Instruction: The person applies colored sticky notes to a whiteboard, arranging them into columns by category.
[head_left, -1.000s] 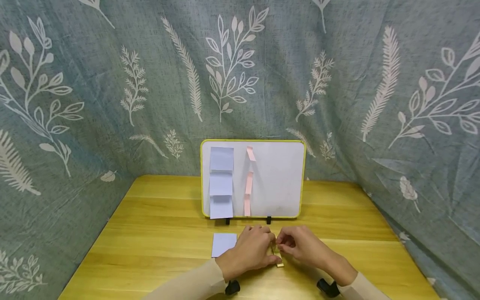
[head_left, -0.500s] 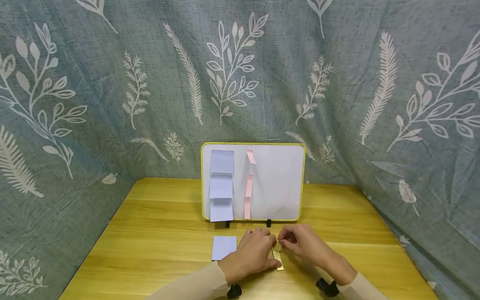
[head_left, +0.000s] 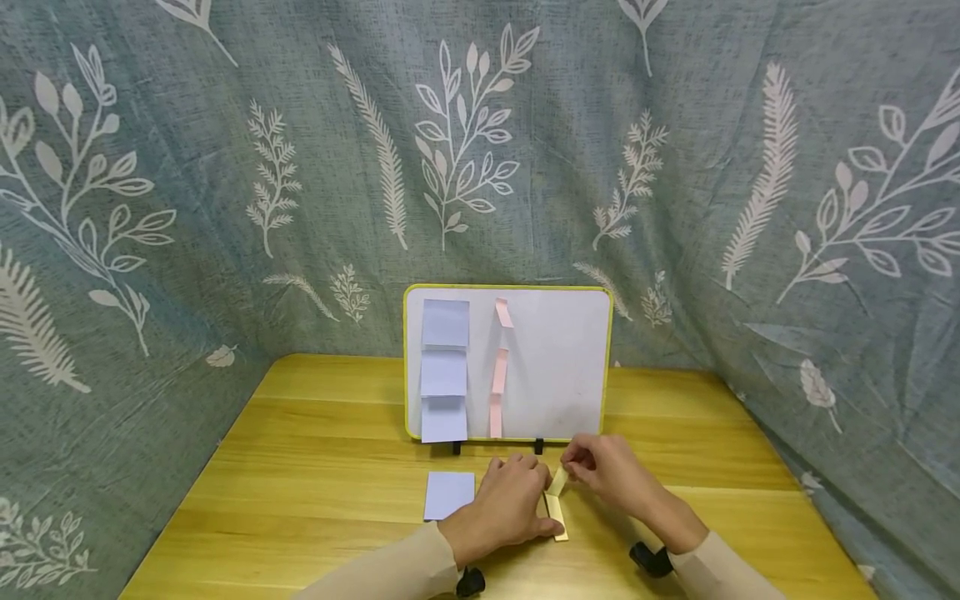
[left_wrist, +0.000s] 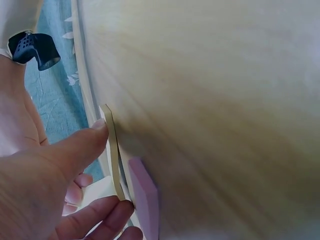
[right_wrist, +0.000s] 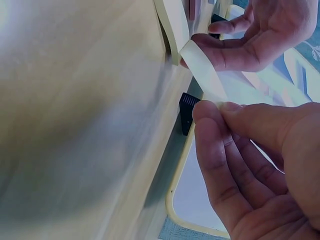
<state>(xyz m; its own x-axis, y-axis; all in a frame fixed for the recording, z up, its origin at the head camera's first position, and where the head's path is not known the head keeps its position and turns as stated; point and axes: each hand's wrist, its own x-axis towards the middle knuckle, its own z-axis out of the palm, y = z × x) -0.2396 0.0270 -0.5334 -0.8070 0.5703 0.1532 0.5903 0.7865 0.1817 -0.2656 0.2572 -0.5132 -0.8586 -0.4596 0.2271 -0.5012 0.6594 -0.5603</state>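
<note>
A narrow pad of yellow sticky notes (head_left: pixel 557 521) lies on the table. My left hand (head_left: pixel 506 508) grips it, thumb at the near end and fingertips at the far end, as the left wrist view shows. Between thumb and forefinger, my right hand (head_left: pixel 618 487) pinches the free end of the top yellow sticky note (right_wrist: pixel 204 72). That note is lifted and bent up from the pad, its other end still against it. Right beside the yellow pad, a pink sticky note pad (left_wrist: pixel 145 200) shows in the left wrist view; in the head view my left hand hides it.
A yellow-framed whiteboard (head_left: pixel 558 367) stands behind the hands on black feet. Blue square notes (head_left: pixel 444 372) and narrow pink notes (head_left: pixel 499 371) hang on it in two columns. A blue sticky note pad (head_left: pixel 449 496) lies left of my left hand. Patterned curtain surrounds the table.
My right hand has moved up and slightly right, peeling the top yellow note away from the pad so more of it stands up. My left hand stays on the pad.
</note>
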